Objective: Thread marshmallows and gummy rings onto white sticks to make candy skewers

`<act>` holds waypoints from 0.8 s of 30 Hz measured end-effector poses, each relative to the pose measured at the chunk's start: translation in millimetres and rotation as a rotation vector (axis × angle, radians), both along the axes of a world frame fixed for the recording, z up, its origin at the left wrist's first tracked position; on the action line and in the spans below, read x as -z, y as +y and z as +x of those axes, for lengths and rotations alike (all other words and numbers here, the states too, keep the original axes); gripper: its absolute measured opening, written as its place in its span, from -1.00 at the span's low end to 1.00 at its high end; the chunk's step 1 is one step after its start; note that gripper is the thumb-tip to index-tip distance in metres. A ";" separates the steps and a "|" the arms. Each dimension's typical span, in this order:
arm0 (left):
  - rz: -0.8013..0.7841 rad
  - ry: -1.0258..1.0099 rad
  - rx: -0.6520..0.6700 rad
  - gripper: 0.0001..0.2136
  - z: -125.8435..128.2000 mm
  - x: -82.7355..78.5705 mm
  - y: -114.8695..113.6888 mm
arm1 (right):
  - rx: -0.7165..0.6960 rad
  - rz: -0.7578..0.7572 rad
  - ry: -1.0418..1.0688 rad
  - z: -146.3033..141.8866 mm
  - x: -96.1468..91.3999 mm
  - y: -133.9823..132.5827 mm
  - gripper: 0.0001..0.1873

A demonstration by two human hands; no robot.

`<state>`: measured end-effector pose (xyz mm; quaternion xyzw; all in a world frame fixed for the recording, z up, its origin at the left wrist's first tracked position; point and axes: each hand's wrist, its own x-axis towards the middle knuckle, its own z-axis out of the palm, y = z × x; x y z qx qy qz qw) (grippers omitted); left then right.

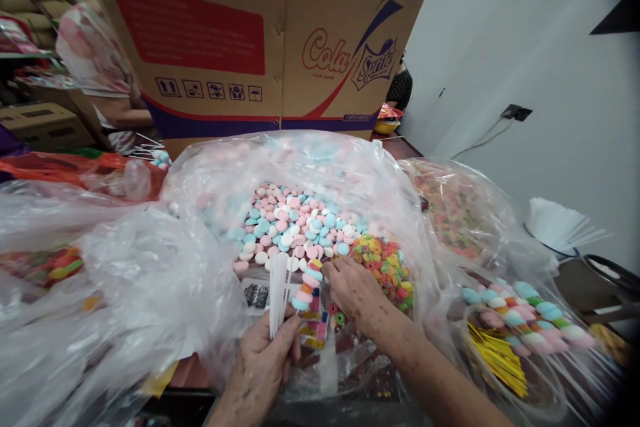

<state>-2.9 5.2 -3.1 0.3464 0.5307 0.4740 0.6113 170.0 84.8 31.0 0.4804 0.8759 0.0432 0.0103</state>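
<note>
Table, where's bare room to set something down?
Small brown patches of tabletop show: one below the left plastic bag, right of the yellow scrap; another right of the carton, before the yellow bowl. Crowded: the middle, with pastel candies, gummy rings, the left hand and the right hand.

A pale wall (pixel 570 73) rises on the right, evenly lit, bearing a dark socket (pixel 517 112) with a drooping cable (pixel 477 147). At far left, tan sacks (pixel 33 0) lie stacked above a cardboard box (pixel 47 128). A reddish-brown tabletop (pixel 191 373) shows at near left.
</note>
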 end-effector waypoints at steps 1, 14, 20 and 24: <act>-0.008 0.004 -0.013 -0.58 0.1 -0.5 -0.1 | 0.000 0.002 -0.002 -1.4 0.6 -0.4 -0.70; -0.006 -0.088 -0.139 -0.67 13.2 -3.9 -2.7 | 0.339 -0.457 1.368 24.6 -8.9 14.4 -0.84; 0.121 0.109 -0.024 -0.76 6.0 5.6 -0.3 | 0.349 -0.739 1.651 22.1 -21.9 12.9 -0.73; 0.121 0.157 -0.027 -0.78 6.2 8.3 -0.1 | 0.329 -0.779 1.648 20.7 -31.0 14.2 -0.72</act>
